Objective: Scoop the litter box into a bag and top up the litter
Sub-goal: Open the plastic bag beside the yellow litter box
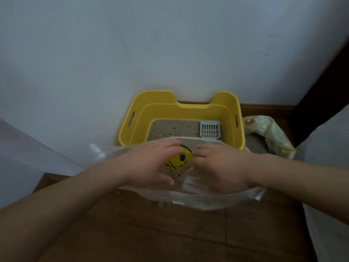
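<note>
A yellow litter box (132, 127) stands against the white wall with grey litter (173, 129) inside. A pale blue slotted scoop (210, 129) lies in its right corner. In front of the box a translucent plastic bag (200, 199) with a yellow smiley print (179, 159) rests on the floor. My left hand (151, 163) and my right hand (219, 167) both lie on the bag's top, fingers curled into the plastic near its middle. The bag's contents are hidden.
A second, yellowish bag (272, 137) holding grey litter sits open to the right of the box. The floor (170, 233) is brown wood. White fabric (328, 167) hangs at the right edge and a pale surface (22, 159) at the left.
</note>
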